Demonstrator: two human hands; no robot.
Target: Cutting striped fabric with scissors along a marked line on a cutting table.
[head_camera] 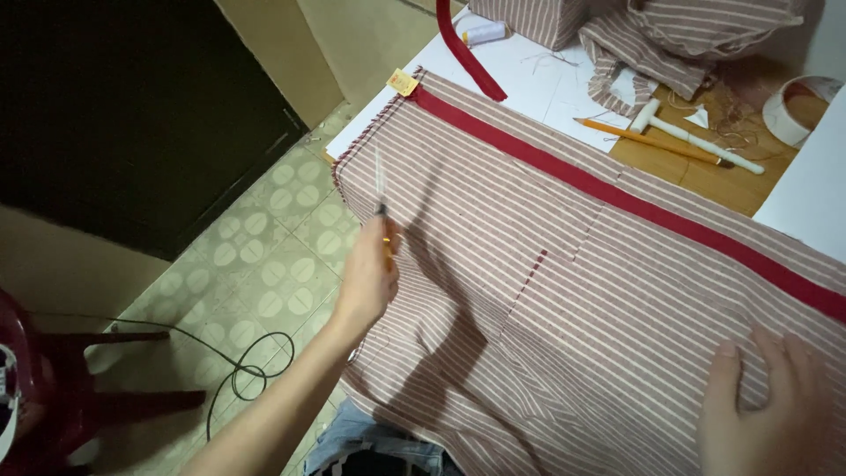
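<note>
My left hand (370, 273) is closed around a small pair of thread snips (382, 198), pale blades pointing up toward the far left corner of the table, yellow-orange grip tucked in my fingers. The blades hover over the striped fabric (546, 291), just inside its left edge, where that edge hangs off the table's left side above the tiled floor (264, 256). My right hand (771, 405) lies open and flat on the cloth near the table's near right corner, fingers spread, pinning it. The cloth is pink with white stripes, and a red band (617, 194) is sewn along its far edge, running from the far left corner toward the right edge; a small yellow tag (404, 82) sits at that corner. A line of red stitching (529, 273) shows in the middle of the cloth. To do this well, I judge I should keep the right palm pressing so the cloth stays taut, hold the snips low and almost flat to the weave, and take only loose thread ends, never the stitches or the fabric. I cannot tell whether the blades are parted. Toward the far edge lie a yellow pencil (652, 139), a white T-shaped tool (696, 137), a roll of tape (797, 106), a spool of white thread (485, 33) and more bundled striped fabric (696, 31). A dark red stool (53, 379) and a black cable (238, 361) are on the floor.
</note>
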